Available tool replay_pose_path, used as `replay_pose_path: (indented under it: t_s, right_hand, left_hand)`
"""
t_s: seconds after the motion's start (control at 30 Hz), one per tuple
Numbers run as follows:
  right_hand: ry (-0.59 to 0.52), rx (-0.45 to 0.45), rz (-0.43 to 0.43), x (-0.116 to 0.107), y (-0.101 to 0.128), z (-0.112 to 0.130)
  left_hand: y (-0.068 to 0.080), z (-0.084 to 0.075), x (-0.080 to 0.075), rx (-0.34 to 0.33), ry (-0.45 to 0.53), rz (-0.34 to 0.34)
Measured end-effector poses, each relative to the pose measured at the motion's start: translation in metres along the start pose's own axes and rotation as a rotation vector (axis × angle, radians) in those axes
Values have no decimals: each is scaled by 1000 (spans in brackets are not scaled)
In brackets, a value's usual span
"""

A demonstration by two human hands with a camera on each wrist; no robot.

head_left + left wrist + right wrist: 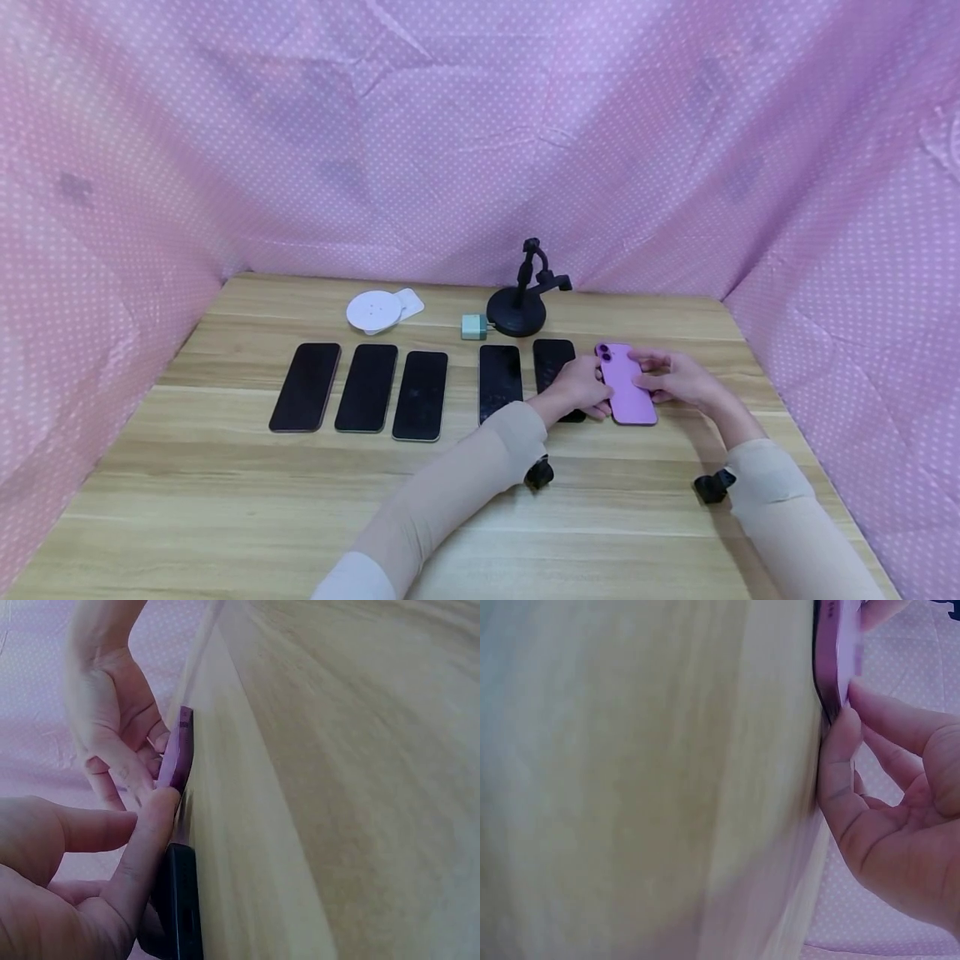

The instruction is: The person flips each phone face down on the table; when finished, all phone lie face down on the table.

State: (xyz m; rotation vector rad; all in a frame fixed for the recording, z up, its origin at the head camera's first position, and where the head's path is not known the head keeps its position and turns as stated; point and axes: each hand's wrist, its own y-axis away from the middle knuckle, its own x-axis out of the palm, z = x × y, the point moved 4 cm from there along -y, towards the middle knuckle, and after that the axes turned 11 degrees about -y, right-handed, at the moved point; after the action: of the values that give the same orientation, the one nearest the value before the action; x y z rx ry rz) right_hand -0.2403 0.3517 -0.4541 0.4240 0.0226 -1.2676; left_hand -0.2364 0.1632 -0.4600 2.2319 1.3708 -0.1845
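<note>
1. From my end, the step in hand looks like handling the purple phone at the right end of the row: it lies back-up on the desk, its camera lenses toward the far edge, just beside the nearest black phone.

2. The left hand sits at the purple phone's left edge and partly covers that black phone. In the left wrist view a finger presses along the phone's edge, so I read this hand as pinching the edge rather than lying slack.

3. The right hand grips the opposite long edge. The right wrist view shows its fingertips against the phone's rim, with the phone still flat on the wood or barely lifted; I cannot tell which.

4. My judgement: the next move calls for a firm two-sided hold and a clean lift or slide, keeping clear of the neighbouring black phone so that it is not dragged along.

5. Four more dark phones lie face-up in the row to the left, well apart from both hands.

6. As for containers, I see none. Behind the row stand a black phone stand, a small green charger block and a white round pad, and nothing holds anything.
</note>
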Motion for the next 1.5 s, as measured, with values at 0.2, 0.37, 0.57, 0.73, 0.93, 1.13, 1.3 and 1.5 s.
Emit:
replay_pose_path:
  t_s: [0.2, 0.37, 0.57, 0.73, 0.93, 1.13, 1.3, 1.5]
  right_hand:
    - [-5, 8, -10, 1, 1, 0]
    - [-4, 3, -6, 0, 0, 0]
    - [89, -56, -40, 3, 0, 3]
    - [209, -186, -128, 16, 5, 17]
    - [88, -196, -66, 43, 2, 33]
    - [-73, -172, 32, 66, -11, 37]
    - [-95, -131, 118, 79, -20, 30]
    - [-44, -89, 144, 86, -26, 34]
  left_hand:
    - [0, -1, 1, -19, -22, 17]
    - [-1, 0, 0, -14, 11, 16]
    - [3, 1, -7, 33, 6, -4]
    - [14, 1, -30, 121, -7, -39]
    - [27, 12, -69, 212, -11, -64]
    - [30, 27, -92, 202, -54, -113]
    - [35, 43, -98, 127, -109, -71]
    - [41, 49, -100, 136, -97, 19]
